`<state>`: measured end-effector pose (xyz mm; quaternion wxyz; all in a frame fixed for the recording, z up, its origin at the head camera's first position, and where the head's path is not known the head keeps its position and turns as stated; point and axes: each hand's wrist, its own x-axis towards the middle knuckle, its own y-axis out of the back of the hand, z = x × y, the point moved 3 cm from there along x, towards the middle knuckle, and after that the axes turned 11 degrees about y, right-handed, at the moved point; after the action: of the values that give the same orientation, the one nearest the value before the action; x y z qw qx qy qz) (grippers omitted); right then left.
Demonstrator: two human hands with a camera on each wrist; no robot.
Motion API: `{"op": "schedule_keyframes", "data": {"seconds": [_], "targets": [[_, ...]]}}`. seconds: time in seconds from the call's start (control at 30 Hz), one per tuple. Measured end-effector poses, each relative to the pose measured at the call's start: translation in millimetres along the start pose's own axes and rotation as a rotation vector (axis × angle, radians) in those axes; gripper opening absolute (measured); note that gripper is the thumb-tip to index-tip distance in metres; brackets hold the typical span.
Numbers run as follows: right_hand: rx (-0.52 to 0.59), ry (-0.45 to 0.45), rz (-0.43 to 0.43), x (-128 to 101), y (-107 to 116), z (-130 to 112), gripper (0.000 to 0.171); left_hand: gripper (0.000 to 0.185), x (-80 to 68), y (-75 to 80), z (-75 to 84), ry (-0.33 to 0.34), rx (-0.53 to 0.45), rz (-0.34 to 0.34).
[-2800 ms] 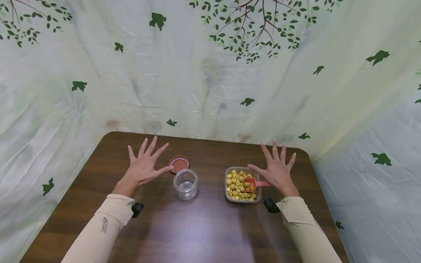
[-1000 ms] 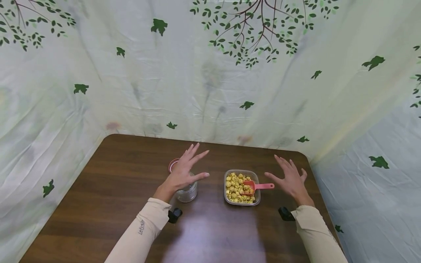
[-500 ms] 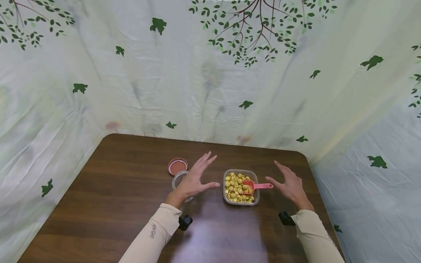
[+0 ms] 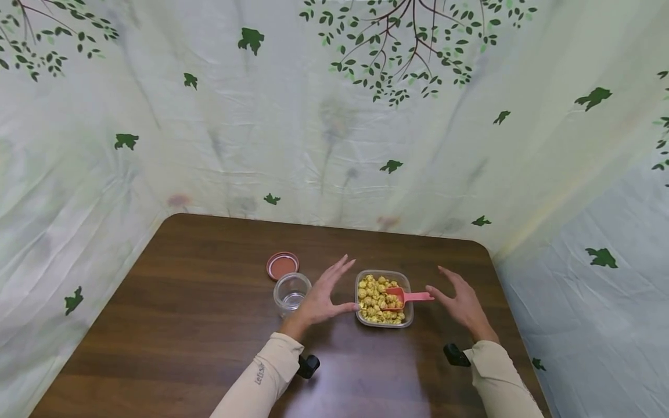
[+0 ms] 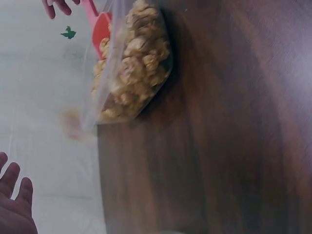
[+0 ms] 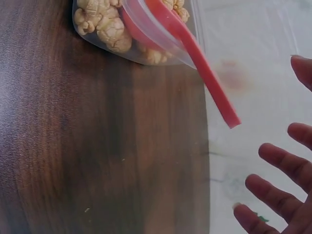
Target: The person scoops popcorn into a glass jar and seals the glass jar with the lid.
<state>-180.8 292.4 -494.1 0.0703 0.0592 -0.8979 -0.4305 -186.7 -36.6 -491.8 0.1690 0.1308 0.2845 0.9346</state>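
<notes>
A clear plastic container full of yellow popcorn stands on the table, right of the middle. In the popcorn lies a pink scoop, its handle jutting over the right rim. My left hand hovers at the container's left side with fingers spread; its thumb tip is by the rim, and I cannot tell if it touches. To the right, my right hand is held with spread fingers, just short of the scoop's handle, which also shows in the right wrist view. Neither hand holds anything.
Left of my left hand stands a clear jar without its lid, partly covered by that hand. A reddish lid lies behind it. The brown table meets a leaf-patterned cloth along its back.
My left hand has moved right, from beside the jar past it to the popcorn container. My right hand has shifted right from over the container's edge, then slightly down. The objects stay put.
</notes>
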Motion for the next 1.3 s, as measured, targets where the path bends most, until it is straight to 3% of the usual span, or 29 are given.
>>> {"op": "schedule_keyframes", "data": {"seconds": [0.23,0.57,0.83,1.13,1.3], "targets": [[0.062,0.019,0.046,-3.2,-3.3,7.1,0.071,0.093,-3.9,-18.1,-10.1,0.081,-0.028,0.007],[0.141,-0.021,0.062,-8.0,-11.9,14.3,0.063,0.091,-6.6,-40.9,-30.2,0.144,-0.166,0.091],[0.229,-0.047,0.104,-9.7,-19.5,13.9,0.053,0.098,-4.1,-54.1,-36.9,0.173,-0.181,0.053],[0.383,-0.071,0.147,-8.3,-27.9,14.6,0.043,0.106,-4.9,-62.4,-45.0,0.274,-0.152,0.027],[0.477,-0.104,0.154,-8.2,-33.5,15.5,0.042,0.114,-6.4,-70.1,-50.2,0.280,-0.190,0.003]]}}
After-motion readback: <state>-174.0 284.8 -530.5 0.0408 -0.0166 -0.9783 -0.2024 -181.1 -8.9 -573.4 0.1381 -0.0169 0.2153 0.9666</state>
